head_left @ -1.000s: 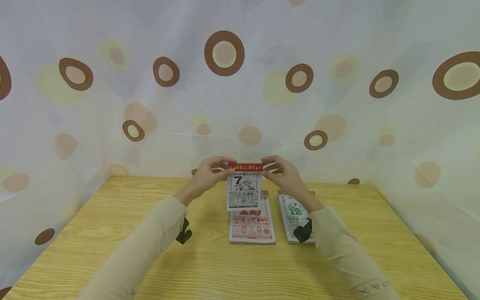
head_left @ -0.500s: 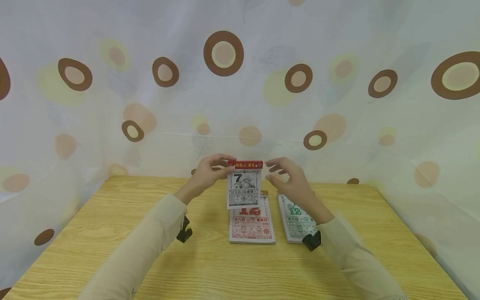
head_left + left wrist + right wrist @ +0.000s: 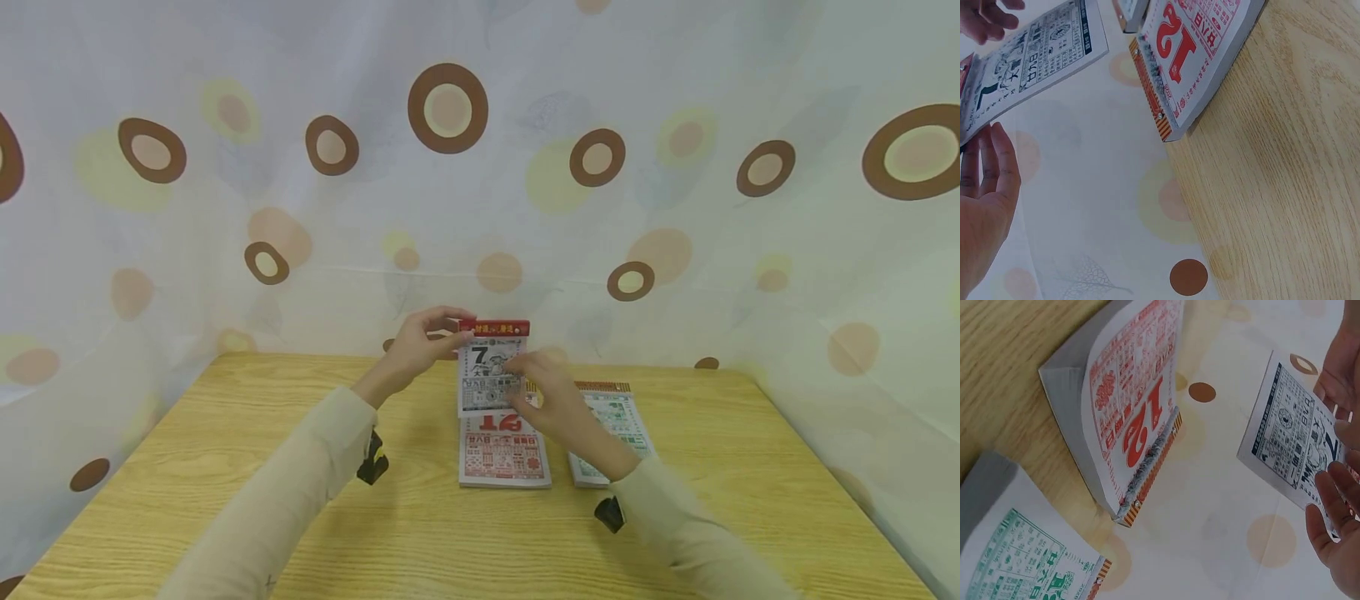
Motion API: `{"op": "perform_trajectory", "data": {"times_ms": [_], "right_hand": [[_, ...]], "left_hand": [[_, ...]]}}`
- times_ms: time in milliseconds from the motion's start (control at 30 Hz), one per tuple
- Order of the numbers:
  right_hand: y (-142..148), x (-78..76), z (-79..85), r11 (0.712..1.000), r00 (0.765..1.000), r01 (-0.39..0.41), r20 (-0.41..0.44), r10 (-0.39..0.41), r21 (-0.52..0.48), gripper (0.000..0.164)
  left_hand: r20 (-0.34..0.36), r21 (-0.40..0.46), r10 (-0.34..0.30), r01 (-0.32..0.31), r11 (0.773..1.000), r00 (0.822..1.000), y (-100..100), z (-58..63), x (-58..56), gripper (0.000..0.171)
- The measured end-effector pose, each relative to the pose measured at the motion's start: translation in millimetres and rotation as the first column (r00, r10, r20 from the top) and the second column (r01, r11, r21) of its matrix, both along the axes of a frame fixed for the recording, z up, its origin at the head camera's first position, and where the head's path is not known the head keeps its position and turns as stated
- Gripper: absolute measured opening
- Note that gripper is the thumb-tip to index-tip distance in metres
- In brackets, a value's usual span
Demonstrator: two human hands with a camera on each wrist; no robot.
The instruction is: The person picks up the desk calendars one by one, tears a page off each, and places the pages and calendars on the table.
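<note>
My left hand (image 3: 420,343) pinches the left end of the red header strip (image 3: 501,328) of a small tear-off calendar (image 3: 474,398). Held up above the table, its page shows a black 7. My right hand (image 3: 561,407) is in front of the calendar's lower right part, overlapping it in the head view, with loosely bent fingers. In the right wrist view the right hand's fingers (image 3: 1334,499) are spread right by the page. Behind and below lies a thicker calendar (image 3: 504,462) with a red 12, partly covered by the held one.
A third calendar (image 3: 626,421), printed in green, lies to the right, partly hidden by the right forearm. Both rest on the wooden table (image 3: 420,542). A white patterned cloth (image 3: 337,208) hangs behind the table's far edge.
My right hand has left the right end of the red strip, drawn aside, then come down and left across the calendar's front. The left hand keeps hold, with the calendar slightly higher.
</note>
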State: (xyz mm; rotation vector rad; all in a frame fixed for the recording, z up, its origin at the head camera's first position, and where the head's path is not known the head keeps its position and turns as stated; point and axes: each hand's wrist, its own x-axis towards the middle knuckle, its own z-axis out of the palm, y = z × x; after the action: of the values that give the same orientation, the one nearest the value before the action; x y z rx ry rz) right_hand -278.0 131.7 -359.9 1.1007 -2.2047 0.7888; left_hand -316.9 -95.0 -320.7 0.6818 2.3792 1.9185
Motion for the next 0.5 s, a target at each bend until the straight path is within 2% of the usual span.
{"op": "perform_trajectory", "data": {"times_ms": [167,500], "right_hand": [[-8,1.9,-6.0,0.999,0.997,0.000,-0.071,0.003,0.048,0.033],[-14,3.0,-15.8,0.990,0.975,0.098,-0.208,-0.075,0.102,0.041]], "left_hand": [[0.016,0.004,0.001,-0.001,1.000,1.000,1,0.3,0.0,0.033],[0.035,0.017,0.001,-0.002,1.000,0.999,3,0.4,-0.6,0.032]]}}
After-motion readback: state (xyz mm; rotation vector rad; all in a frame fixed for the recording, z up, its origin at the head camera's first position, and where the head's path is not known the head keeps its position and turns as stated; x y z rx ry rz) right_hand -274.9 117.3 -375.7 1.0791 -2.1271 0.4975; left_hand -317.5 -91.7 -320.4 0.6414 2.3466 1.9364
